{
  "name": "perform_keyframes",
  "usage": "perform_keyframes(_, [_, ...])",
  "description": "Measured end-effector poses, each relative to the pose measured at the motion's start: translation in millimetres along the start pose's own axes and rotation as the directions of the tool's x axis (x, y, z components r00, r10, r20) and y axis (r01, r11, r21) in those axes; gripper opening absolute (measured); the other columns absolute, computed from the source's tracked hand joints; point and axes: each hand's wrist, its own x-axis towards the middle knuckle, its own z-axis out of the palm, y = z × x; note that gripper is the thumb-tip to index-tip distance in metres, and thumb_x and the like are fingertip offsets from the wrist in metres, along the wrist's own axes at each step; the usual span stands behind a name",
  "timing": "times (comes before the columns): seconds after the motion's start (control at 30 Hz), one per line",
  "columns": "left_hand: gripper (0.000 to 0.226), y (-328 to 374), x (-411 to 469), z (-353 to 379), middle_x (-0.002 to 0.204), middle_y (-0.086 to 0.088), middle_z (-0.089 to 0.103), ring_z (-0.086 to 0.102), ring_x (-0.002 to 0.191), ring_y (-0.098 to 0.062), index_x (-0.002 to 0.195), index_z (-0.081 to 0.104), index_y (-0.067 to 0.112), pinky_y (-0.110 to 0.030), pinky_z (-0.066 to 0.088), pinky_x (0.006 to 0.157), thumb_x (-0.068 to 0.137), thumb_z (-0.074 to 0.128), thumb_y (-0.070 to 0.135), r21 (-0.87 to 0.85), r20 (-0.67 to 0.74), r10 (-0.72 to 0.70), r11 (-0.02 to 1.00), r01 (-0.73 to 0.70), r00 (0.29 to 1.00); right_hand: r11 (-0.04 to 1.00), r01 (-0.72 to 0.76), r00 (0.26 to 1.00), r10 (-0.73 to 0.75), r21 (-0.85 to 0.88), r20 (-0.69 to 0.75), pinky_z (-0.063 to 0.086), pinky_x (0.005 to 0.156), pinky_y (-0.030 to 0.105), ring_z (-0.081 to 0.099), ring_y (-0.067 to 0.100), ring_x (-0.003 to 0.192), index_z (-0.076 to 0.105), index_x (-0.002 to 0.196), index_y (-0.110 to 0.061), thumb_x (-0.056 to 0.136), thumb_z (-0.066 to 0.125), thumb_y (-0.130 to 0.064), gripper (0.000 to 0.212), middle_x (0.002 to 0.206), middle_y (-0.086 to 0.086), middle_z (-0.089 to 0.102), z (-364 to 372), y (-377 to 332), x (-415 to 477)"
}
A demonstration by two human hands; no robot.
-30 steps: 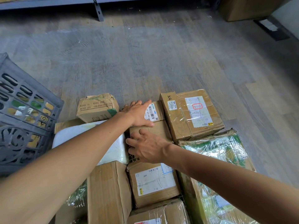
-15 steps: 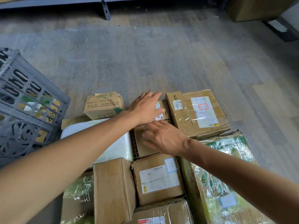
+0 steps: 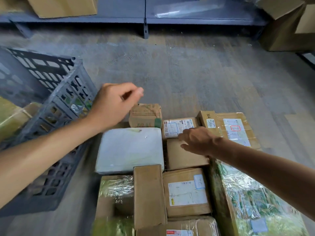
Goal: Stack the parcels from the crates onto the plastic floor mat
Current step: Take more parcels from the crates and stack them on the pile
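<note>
Fingers (image 3: 136, 91) of the left hand (image 3: 114, 106) are curling loosely, gripping nothing, raised beside the crate (image 3: 56, 106); the right hand (image 3: 198, 141) is hovering flat, fingers straight, over the parcels (image 3: 184, 160) lying packed near-right.

"X4" on brown box (image 3: 207, 121); other labels unreadable.
</note>
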Motion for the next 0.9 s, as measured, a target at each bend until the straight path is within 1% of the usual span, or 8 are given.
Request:
perform_keyframes(0.17, [0.023,-68.6,-36.3,0.7,0.110,0.000,0.068,0.063,0.103,-0.016,0.115,0.067,0.011,-0.021,0.045,0.085,0.096,0.061,0.024,-0.015,-0.107,-0.458,0.888,0.459,0.882,0.993,-0.068,0.990,0.079,-0.093,0.118,0.054,0.081,0.033,0.065,0.025,0.105,0.054,0.132,-0.016,0.099,0.048,-0.039,0.041,0.124,0.008,0.064,-19.0,2.1,-5.1])
perform_keyframes(0.33, [0.089,-107.3,-107.6,22.1,0.156,-0.008,0.035,0.034,0.142,-0.030,0.155,0.026,0.017,-0.044,0.032,0.113,0.085,0.070,0.049,-0.074,0.085,-0.894,0.436,0.897,0.441,0.989,-0.146,0.973,0.137,0.034,0.185,0.048,0.079,0.029,0.064,0.022,0.107,0.054,0.133,-0.019,0.098,0.051,-0.044,0.043,0.125,0.004,0.064,-22.2,-17.3,-13.4])
perform_keyframes(0.43, [0.102,-114.4,-135.6,29.1,0.165,-0.004,0.014,0.018,0.150,-0.024,0.159,0.007,0.016,-0.043,0.020,0.119,0.087,0.072,0.045,-0.219,0.245,-0.942,0.178,0.959,0.230,0.920,-0.243,0.966,0.199,0.308,0.166,0.043,0.075,0.026,0.062,0.020,0.104,0.059,0.128,-0.019,0.097,0.050,-0.048,0.044,0.121,0.003,0.065,-15.7,-42.4,-7.5])
perform_keyframes(0.5, [0.111,-118.6,-146.1,30.2,0.165,0.002,0.011,0.013,0.151,-0.020,0.159,0.005,0.019,-0.045,0.013,0.121,0.080,0.074,0.056,-0.280,0.373,-0.914,0.050,0.959,0.157,0.807,-0.287,0.958,0.240,0.517,0.158,0.043,0.068,0.026,0.061,0.018,0.090,0.062,0.124,-0.014,0.098,0.050,-0.046,0.043,0.116,0.006,0.067,-13.1,-59.7,0.0])
perform_keyframes(0.57, [0.131,-120.7,-152.1,31.5,0.164,0.003,0.018,0.020,0.150,-0.022,0.159,0.006,0.021,-0.046,0.015,0.122,0.062,0.080,0.070,-0.297,0.498,-0.855,-0.015,0.955,0.141,0.693,-0.312,0.949,0.263,0.650,0.176,0.046,0.063,0.028,0.065,0.018,0.081,0.064,0.118,-0.011,0.098,0.051,-0.041,0.039,0.101,0.006,0.069,-9.8,-73.0,6.5])
perform_keyframes(0.63, [0.148,-120.0,-157.4,35.2,0.161,0.001,0.027,0.030,0.145,-0.023,0.158,0.009,0.022,-0.046,0.023,0.120,0.042,0.081,0.081,-0.234,0.556,-0.815,0.035,0.972,0.163,0.621,-0.346,0.935,0.287,0.704,0.206,0.052,0.072,0.032,0.068,0.024,0.084,0.065,0.115,-0.008,0.096,0.056,-0.037,0.036,0.095,0.008,0.070,-7.6,-79.4,9.6])
perform_keyframes(0.8, [0.103,-119.0,-153.6,40.7,0.156,0.000,0.038,0.034,0.142,-0.023,0.154,0.029,0.022,-0.047,0.017,0.121,0.074,0.056,0.081,-0.192,0.605,-0.782,0.043,0.981,0.152,0.634,-0.392,0.916,0.339,0.667,0.217,0.052,0.068,0.029,0.068,0.018,0.081,0.063,0.122,-0.011,0.095,0.057,-0.039,0.039,0.092,0.003,0.068,-6.4,-68.6,13.2])
perform_keyframes(0.9, [0.079,-128.3,-132.4,35.5,0.162,-0.001,0.027,0.023,0.148,-0.026,0.155,0.030,0.022,-0.051,0.013,0.121,0.093,0.040,0.070,-0.250,0.440,-0.878,0.079,0.965,0.186,0.614,-0.401,0.909,0.361,0.680,0.209,0.054,0.061,0.029,0.070,0.012,0.066,0.067,0.107,-0.016,0.095,0.058,-0.036,0.024,0.085,0.001,0.070,-8.7,-53.4,9.8])
